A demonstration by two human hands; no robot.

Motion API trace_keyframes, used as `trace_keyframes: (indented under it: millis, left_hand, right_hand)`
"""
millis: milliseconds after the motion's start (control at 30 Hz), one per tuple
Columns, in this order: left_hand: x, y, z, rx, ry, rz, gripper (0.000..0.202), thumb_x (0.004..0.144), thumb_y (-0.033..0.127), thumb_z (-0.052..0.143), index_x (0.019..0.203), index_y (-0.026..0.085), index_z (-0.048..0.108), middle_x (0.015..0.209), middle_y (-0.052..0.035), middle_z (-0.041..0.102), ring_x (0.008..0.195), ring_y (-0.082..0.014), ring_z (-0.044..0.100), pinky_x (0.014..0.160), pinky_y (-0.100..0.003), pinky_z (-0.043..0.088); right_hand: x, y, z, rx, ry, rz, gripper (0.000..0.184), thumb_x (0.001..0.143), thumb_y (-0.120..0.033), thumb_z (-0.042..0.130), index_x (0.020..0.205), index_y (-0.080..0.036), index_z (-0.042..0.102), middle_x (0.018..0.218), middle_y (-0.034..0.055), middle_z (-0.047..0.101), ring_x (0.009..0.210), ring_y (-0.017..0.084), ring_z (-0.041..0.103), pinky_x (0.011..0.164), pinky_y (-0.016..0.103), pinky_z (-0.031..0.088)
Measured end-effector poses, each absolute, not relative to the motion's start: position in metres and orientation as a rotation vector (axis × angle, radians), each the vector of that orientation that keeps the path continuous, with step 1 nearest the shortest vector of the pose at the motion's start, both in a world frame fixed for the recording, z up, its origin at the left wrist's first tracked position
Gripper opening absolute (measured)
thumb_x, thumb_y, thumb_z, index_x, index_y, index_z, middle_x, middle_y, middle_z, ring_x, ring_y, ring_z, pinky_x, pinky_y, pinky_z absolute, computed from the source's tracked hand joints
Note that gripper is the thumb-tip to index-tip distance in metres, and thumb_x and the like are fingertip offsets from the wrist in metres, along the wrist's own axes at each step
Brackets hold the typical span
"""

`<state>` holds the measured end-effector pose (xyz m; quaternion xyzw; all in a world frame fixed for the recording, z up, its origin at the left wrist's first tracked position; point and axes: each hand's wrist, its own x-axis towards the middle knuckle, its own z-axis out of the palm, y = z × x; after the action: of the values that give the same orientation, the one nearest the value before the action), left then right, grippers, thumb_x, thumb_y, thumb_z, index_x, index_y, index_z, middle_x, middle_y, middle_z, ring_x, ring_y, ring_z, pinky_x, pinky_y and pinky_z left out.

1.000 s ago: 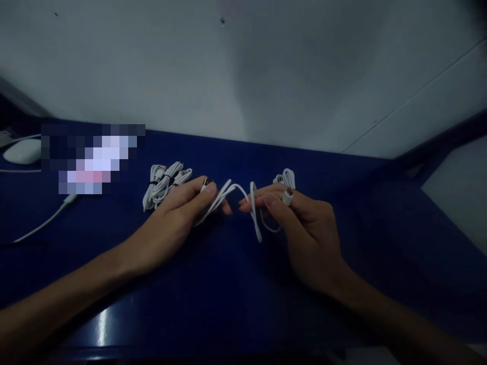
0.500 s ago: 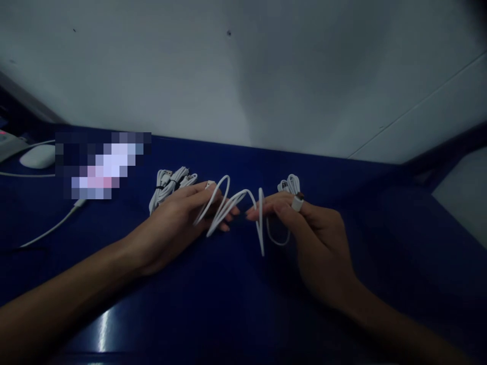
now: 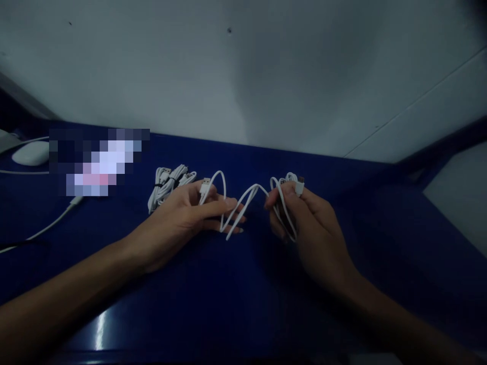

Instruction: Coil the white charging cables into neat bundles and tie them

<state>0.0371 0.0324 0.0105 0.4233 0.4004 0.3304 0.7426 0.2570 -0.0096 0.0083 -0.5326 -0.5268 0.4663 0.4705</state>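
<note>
Head view: the hands have pulled apart; a second ago the fingertips nearly met. Left hand (image 3: 182, 215) pinches the USB plug (image 3: 206, 183) of the white cable (image 3: 247, 195) between thumb and forefinger, other fingers spread under a slack loop. Right hand (image 3: 308, 223) has gone from stretched fingers to curled round gathered loops, small plug (image 3: 300, 187) sticking up by the thumb. The cable spans both hands, just above the table (image 3: 228, 294). My read: slack is collecting on the right. Tied cable bundle (image 3: 169, 182) unmoved, just beyond the left hand.
</note>
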Motion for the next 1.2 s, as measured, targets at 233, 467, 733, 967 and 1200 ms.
trace_keyframes:
  millis: [233, 467, 733, 967, 1200]
  left_hand:
    - [0.034, 0.034, 0.004, 1.023, 0.989, 0.713, 0.028, 0.089, 0.033, 0.093, 0.091, 0.022, 0.067, 0.098, -0.0017, 0.082, 0.088, -0.0188, 0.079, 0.084, -0.03, 0.063]
    - [0.033, 0.038, 0.0, 1.079, 1.054, 0.839, 0.029, 0.087, 0.033, 0.095, 0.089, 0.02, 0.07, 0.092, -0.004, 0.083, 0.087, -0.0188, 0.081, 0.081, -0.026, 0.064]
    - [0.033, 0.037, 0.001, 1.024, 0.987, 1.012, 0.03, 0.089, 0.025, 0.093, 0.081, 0.02, 0.064, 0.1, -0.0051, 0.083, 0.099, -0.021, 0.083, 0.097, -0.03, 0.066]
    - [0.035, 0.038, 0.005, 0.945, 0.907, 1.036, 0.044, 0.09, 0.022, 0.092, 0.07, 0.021, 0.052, 0.091, -0.0028, 0.08, 0.104, -0.0227, 0.082, 0.104, -0.035, 0.065]
    - [0.032, 0.038, -0.001, 0.954, 0.979, 0.892, 0.032, 0.087, 0.026, 0.094, 0.078, 0.019, 0.064, 0.104, -0.0086, 0.084, 0.099, -0.0239, 0.083, 0.097, -0.037, 0.068]
  right_hand:
    - [0.254, -0.008, 0.008, -1.286, -1.225, 1.217, 0.042, 0.118, -0.045, 0.049, 0.086, -0.022, 0.065, 0.065, -0.0049, 0.042, 0.056, 0.012, 0.036, 0.051, 0.028, 0.03]
    - [0.255, -0.009, 0.007, -1.289, -1.184, 1.233, 0.042, 0.117, -0.047, 0.051, 0.086, -0.022, 0.065, 0.066, -0.0047, 0.041, 0.057, 0.012, 0.033, 0.05, 0.028, 0.027]
    - [0.253, -0.008, 0.005, -1.293, -1.116, 1.202, 0.041, 0.114, -0.052, 0.057, 0.085, -0.023, 0.064, 0.07, -0.0037, 0.046, 0.058, 0.012, 0.038, 0.051, 0.027, 0.032]
    - [0.254, -0.01, 0.005, -1.31, -1.168, 1.113, 0.043, 0.116, -0.052, 0.05, 0.087, -0.024, 0.065, 0.066, -0.0032, 0.05, 0.06, 0.014, 0.047, 0.054, 0.027, 0.04]
    - [0.252, -0.011, 0.003, -1.301, -1.182, 1.148, 0.038, 0.116, -0.054, 0.049, 0.103, -0.024, 0.07, 0.086, 0.0004, 0.069, 0.062, 0.012, 0.056, 0.055, 0.026, 0.047]
